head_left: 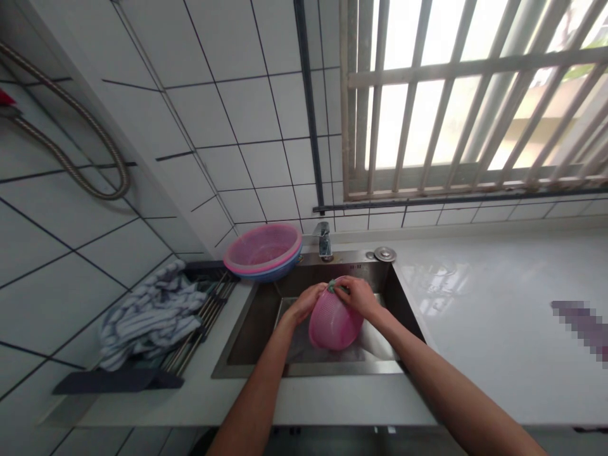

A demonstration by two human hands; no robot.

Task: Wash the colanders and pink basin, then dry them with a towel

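Observation:
Over the steel sink (247, 329) I hold a pink plastic colander (334, 328), turned so its rounded outside faces me. My left hand (304, 305) grips its left rim, fingers curled round the edge. My right hand (357, 295) is closed on a small green scrubbing pad (332, 286) and presses it against the top of the colander. The colander's inside is hidden from me.
A pink basin stacked in a blue one (263, 251) sits at the sink's back left corner, beside the tap (325, 240). A striped cloth (149, 313) lies on a dish rack (199, 323) to the left. White counter (484, 316) stretches right under a barred window.

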